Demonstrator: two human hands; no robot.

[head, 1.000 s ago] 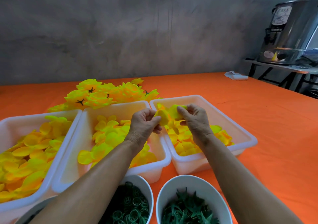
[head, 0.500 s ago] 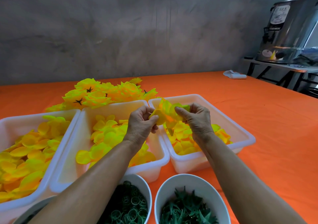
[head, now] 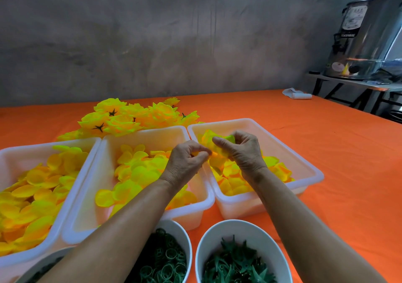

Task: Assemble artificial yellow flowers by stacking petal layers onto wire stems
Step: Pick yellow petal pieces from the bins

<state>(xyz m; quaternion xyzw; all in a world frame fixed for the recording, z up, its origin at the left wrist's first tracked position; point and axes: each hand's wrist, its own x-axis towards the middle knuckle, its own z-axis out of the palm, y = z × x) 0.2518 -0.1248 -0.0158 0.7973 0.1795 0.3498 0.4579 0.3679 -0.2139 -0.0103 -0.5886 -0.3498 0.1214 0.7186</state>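
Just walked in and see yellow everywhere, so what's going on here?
A person is making artificial flowers. Both hands, left hand and right hand, pinch a yellow petal layer above the right white tub of petals. Finished flowers lie piled on the orange table behind the tubs.

Left hand [head: 187,163] and right hand [head: 241,152] meet, fingers curled in a grip.

trays [head: 309,174] in row | flowers [head: 130,117] behind | bowls [head: 239,228] in front
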